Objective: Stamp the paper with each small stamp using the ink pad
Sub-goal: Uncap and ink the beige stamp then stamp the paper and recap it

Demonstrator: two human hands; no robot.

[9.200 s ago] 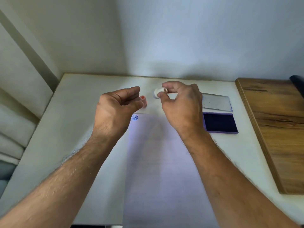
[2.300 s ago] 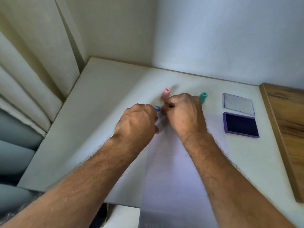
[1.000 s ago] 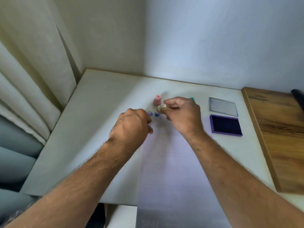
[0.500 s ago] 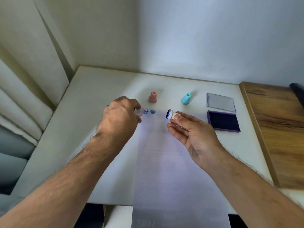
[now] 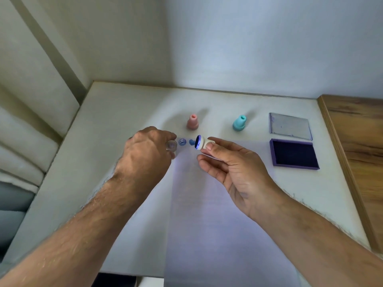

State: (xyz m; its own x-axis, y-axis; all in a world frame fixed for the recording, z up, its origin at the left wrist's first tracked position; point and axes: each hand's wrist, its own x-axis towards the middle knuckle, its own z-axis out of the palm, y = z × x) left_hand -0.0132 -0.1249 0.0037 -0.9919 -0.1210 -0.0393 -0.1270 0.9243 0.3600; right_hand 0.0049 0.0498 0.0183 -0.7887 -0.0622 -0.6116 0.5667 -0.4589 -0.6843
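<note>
I pinch the white stamp (image 5: 200, 142) between the thumb and forefinger of my right hand (image 5: 232, 166), palm up, its inked face turned left above the top of the paper (image 5: 209, 204). My left hand (image 5: 146, 155) is curled round a small clear cap (image 5: 171, 145) beside two blue prints (image 5: 182, 141). The pink stamp (image 5: 192, 122) and teal stamp (image 5: 239, 123) stand behind on the table (image 5: 116, 121); the ink pad (image 5: 293, 153) lies open at right, its lid (image 5: 290, 129) behind it.

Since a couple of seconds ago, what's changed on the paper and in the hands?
The right hand has lifted the white stamp off the paper and turned its inked face sideways. A second blue mark now sits beside the round mark. The left hand holds a clear cap. The pink stamp, teal stamp and ink pad are unmoved.
</note>
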